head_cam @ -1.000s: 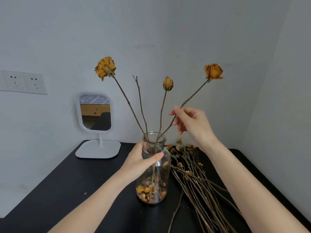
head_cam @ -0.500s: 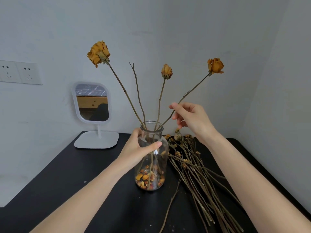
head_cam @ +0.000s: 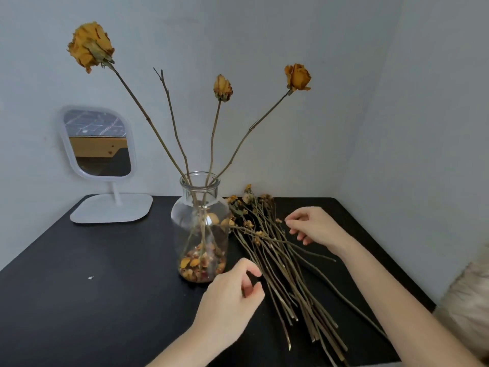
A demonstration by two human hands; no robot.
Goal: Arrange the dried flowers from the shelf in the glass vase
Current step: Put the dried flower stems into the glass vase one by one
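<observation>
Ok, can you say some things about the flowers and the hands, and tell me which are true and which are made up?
1. The glass vase stands upright with four stems in it. True.
2. All four stems have a flower on top. False: three carry yellow flowers, one is a bare twig.
3. The left hand is holding the vase. False: it is off the vase, by the pile of loose stems.
4. The right hand is over the pile on the black table. True.
5. The mirror is right of the vase. False: it stands to the left.
</observation>
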